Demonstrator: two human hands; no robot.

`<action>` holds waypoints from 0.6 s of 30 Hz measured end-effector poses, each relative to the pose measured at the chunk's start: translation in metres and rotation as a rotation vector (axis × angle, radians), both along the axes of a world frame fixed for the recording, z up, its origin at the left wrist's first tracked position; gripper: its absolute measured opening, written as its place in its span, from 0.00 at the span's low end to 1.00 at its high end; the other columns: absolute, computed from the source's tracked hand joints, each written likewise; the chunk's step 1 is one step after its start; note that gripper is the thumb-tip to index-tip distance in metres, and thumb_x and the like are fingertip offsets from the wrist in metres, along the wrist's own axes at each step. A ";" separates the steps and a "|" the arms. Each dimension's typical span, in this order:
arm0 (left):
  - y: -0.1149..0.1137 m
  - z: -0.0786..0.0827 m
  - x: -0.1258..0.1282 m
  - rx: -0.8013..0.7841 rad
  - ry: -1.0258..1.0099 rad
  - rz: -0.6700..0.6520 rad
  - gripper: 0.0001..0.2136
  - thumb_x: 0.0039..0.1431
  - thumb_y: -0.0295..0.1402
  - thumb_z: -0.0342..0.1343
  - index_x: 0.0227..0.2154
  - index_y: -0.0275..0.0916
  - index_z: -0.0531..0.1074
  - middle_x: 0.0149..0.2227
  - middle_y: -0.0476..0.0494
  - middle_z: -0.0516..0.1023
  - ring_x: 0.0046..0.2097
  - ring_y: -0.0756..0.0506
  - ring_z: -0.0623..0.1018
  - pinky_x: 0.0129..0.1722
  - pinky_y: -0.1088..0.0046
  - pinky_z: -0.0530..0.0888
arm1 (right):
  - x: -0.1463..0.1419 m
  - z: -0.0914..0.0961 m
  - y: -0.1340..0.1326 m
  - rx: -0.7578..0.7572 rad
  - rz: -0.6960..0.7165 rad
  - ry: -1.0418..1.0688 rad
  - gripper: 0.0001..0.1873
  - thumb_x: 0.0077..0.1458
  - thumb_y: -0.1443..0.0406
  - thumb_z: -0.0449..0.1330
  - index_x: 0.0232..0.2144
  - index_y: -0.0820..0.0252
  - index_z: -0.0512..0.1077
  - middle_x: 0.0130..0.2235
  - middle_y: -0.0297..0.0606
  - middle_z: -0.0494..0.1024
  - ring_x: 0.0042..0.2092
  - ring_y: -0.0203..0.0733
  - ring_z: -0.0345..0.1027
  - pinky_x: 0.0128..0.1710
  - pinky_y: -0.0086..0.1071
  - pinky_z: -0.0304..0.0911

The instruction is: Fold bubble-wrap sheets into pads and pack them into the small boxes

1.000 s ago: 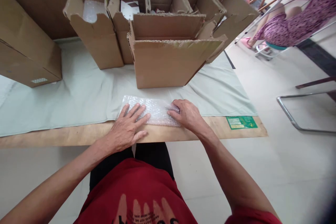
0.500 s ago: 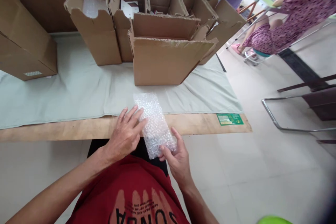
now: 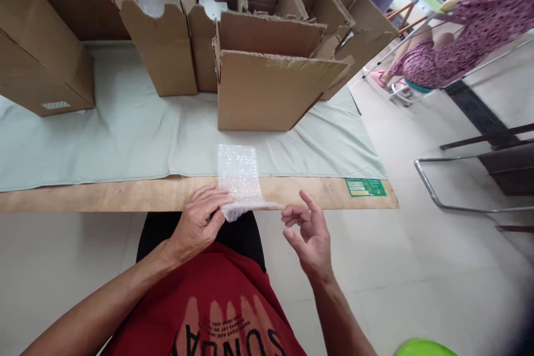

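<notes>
A clear piece of bubble wrap (image 3: 238, 169) lies across the table's front edge, its far part flat on the cloth and wood. Its near part is folded, with a thin flap sticking out to the right. At its left side my left hand (image 3: 199, 221) pinches the folded part between thumb and fingers. My right hand (image 3: 309, 236) is apart from it, just past the flap's tip, with fingers spread and curved and nothing in them.
Behind the wrap stands a brown cardboard box (image 3: 275, 94), open at the top, before several similar open boxes (image 3: 167, 53). A closed carton (image 3: 45, 61) is at left. A green label (image 3: 366, 187) sticks to the table edge. Another person (image 3: 492, 28) sits at right.
My right hand has let go of the bubble wrap and moved right. The wrap's near end has folded up, and my left hand now holds it lower, by the fold.
</notes>
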State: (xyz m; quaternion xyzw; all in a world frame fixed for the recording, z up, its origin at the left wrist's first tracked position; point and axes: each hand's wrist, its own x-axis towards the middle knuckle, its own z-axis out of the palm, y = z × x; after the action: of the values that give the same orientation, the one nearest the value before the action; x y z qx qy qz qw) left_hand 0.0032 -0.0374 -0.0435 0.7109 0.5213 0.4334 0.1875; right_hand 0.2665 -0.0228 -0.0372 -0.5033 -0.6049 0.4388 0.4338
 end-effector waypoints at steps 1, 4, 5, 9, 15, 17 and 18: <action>0.001 0.004 -0.001 -0.055 -0.041 0.026 0.10 0.69 0.29 0.54 0.45 0.41 0.80 0.44 0.42 0.87 0.51 0.40 0.84 0.55 0.56 0.78 | 0.002 0.003 0.008 0.050 0.035 -0.069 0.43 0.57 0.51 0.70 0.69 0.52 0.58 0.49 0.45 0.79 0.50 0.51 0.75 0.49 0.47 0.72; 0.006 0.012 -0.001 -0.181 -0.082 0.104 0.10 0.69 0.32 0.53 0.38 0.40 0.80 0.38 0.43 0.85 0.42 0.43 0.83 0.44 0.64 0.80 | -0.010 0.011 0.036 0.071 0.183 -0.172 0.48 0.54 0.54 0.71 0.71 0.50 0.55 0.62 0.49 0.73 0.62 0.56 0.67 0.56 0.50 0.68; 0.008 0.013 0.000 -0.204 -0.083 0.128 0.10 0.69 0.33 0.53 0.37 0.40 0.80 0.37 0.43 0.85 0.40 0.43 0.83 0.43 0.65 0.80 | -0.019 0.012 0.045 0.045 0.214 -0.178 0.48 0.55 0.54 0.71 0.71 0.50 0.55 0.60 0.49 0.74 0.60 0.55 0.69 0.54 0.49 0.69; 0.017 0.008 0.003 -0.188 -0.055 0.239 0.11 0.67 0.34 0.56 0.48 0.40 0.77 0.36 0.45 0.84 0.38 0.45 0.83 0.42 0.68 0.80 | -0.056 0.007 0.071 -0.085 0.225 -0.187 0.38 0.60 0.57 0.63 0.69 0.56 0.60 0.34 0.34 0.76 0.33 0.42 0.70 0.36 0.37 0.69; 0.030 0.001 0.003 -0.034 0.237 0.321 0.17 0.68 0.32 0.55 0.58 0.38 0.70 0.30 0.49 0.78 0.34 0.44 0.78 0.42 0.64 0.77 | -0.076 0.004 0.082 0.001 0.133 -0.432 0.37 0.60 0.58 0.59 0.69 0.60 0.60 0.29 0.29 0.70 0.28 0.39 0.64 0.32 0.33 0.61; 0.032 0.000 0.002 -0.043 0.297 0.317 0.18 0.69 0.32 0.55 0.60 0.37 0.69 0.28 0.50 0.77 0.33 0.44 0.77 0.41 0.64 0.76 | -0.078 0.004 0.084 0.019 0.126 -0.513 0.37 0.61 0.57 0.58 0.70 0.59 0.59 0.31 0.32 0.73 0.29 0.40 0.66 0.33 0.33 0.62; 0.033 0.000 0.001 -0.044 0.319 0.318 0.19 0.69 0.32 0.55 0.60 0.37 0.68 0.28 0.50 0.76 0.32 0.44 0.76 0.41 0.64 0.75 | -0.079 0.003 0.084 0.027 0.127 -0.550 0.37 0.61 0.57 0.57 0.70 0.58 0.58 0.32 0.33 0.74 0.29 0.41 0.67 0.33 0.34 0.63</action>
State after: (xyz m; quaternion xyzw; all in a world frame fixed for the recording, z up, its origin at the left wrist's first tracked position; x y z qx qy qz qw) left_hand 0.0045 -0.0046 -0.0434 0.6751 0.6591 0.3279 0.0475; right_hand 0.1871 0.0615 -0.0344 -0.5589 -0.7358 0.3040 0.2318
